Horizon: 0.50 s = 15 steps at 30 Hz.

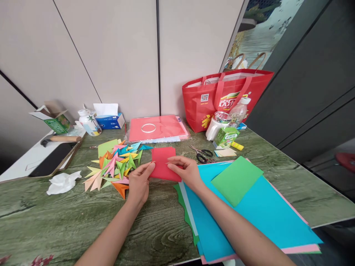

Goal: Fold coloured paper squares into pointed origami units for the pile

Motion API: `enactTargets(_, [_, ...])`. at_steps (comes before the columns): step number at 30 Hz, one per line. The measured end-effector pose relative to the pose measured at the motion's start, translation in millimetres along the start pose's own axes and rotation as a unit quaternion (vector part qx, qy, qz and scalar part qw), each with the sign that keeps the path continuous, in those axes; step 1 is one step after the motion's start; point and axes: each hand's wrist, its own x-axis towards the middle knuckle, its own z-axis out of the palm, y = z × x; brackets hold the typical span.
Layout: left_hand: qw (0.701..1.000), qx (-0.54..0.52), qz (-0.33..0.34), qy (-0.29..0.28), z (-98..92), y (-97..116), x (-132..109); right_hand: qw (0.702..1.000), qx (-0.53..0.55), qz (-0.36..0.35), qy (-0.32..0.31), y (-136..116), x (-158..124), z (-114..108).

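Observation:
A sheet of red paper [163,162] is held up over the middle of the table. My left hand [141,181] pinches its lower left edge between thumb and fingers. At its right side my right hand [186,170] grips the sheet, the fingers lying over its face. Left of my hands lies a heap of folded paper pieces [115,164] in many colours. Under my right forearm spreads a stack of large coloured sheets with a blue sheet [257,214] on top. A green square of paper [237,181] rests on that blue sheet.
Scissors [202,154] lie beyond my right hand, near a green box [226,137] and a yellow glue stick [237,146]. Behind stand a red bag [199,107], a clear bottle [239,112] and a pink paper pack [166,127]. Crumpled tissue [63,183] and a phone [52,159] are left.

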Motion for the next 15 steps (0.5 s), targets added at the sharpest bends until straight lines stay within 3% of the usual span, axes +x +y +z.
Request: enactTargets(15, [1.000, 0.003, 0.004, 0.006, -1.3, -4.2, 1.6, 0.999, -0.046, -0.005, 0.000, 3.4, 0.6, -1.3])
